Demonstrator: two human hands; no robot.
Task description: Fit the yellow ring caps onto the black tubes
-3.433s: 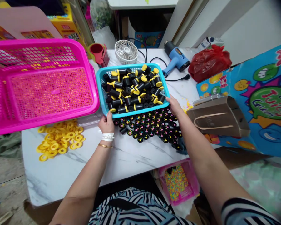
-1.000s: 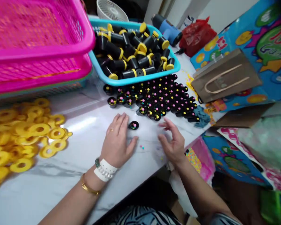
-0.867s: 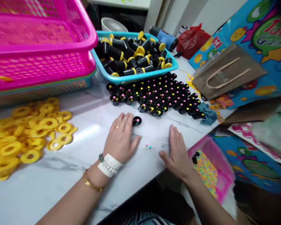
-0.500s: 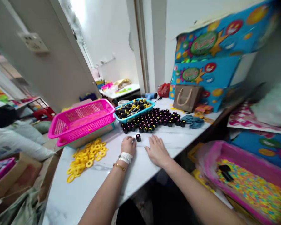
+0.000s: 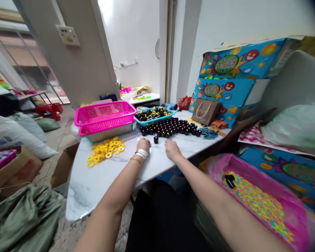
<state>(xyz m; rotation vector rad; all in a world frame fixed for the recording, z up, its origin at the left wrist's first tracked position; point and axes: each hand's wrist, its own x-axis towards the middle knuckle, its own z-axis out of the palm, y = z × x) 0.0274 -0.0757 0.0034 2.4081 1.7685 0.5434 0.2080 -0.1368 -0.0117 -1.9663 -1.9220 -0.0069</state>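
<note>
On the white marbled table (image 5: 94, 185), a single black cap (image 5: 155, 140) stands upright between my two hands. My left hand (image 5: 143, 144) is closed just left of it, and what its fingers hold, if anything, is too small to make out. To the right of the cap, my right hand (image 5: 172, 149) rests on the table with its fingers curled; its fingertips are hard to see. Many black caps with pink or yellow dots (image 5: 173, 126) stand in a group beyond the hands. Yellow rings (image 5: 105, 150) lie in a pile to the left.
Stacked pink baskets (image 5: 80, 120) stand at the back left. Beside them a blue basket (image 5: 147, 122) holds black and yellow pieces. A brown paper bag (image 5: 206, 111) leans near blue boxes (image 5: 223, 87). At the lower right, a pink tub (image 5: 286, 199) contains small coloured bits.
The camera view has tilted and shifted. My right hand, spread flat before, now has its fingers drawn in. The single cap still stands between the hands.
</note>
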